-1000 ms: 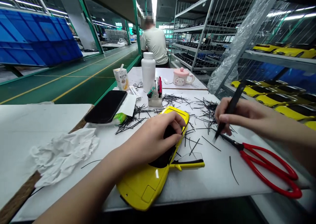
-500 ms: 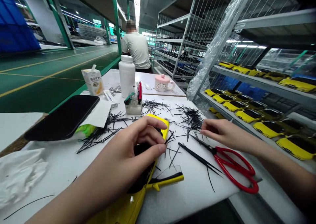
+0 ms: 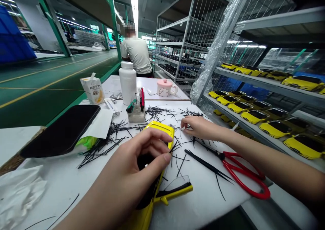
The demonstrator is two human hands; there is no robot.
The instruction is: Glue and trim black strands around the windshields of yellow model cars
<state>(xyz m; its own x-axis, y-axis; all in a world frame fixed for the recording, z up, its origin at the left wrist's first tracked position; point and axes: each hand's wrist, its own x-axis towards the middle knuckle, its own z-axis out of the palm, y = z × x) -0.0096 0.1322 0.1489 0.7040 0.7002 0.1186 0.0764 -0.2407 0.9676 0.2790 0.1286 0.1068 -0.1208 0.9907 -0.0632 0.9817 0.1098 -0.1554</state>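
Observation:
My left hand is curled over a yellow toy car, thumb and fingertips close together. Thin black strips show right at those fingertips; whether they are held or lie behind is unclear. The car's yellow door stands swung out to the right, with a clear pane on it. Farther right, my right hand has its fingers bent down and pinched at some tiny clear bits on the table; what is between them is too small to name. Below it lie red-handled scissors and longer black strips.
A phone, crumpled tissue and drink carton are on the left. Behind stand a white bottle, a tool holder and a pink mug. Racks of yellow cars line the right; a person sits ahead.
My right hand has moved left and slightly away from me, from the black strip pile to the tiny clear bits. The left hand stays over the car. The view has shifted slightly.

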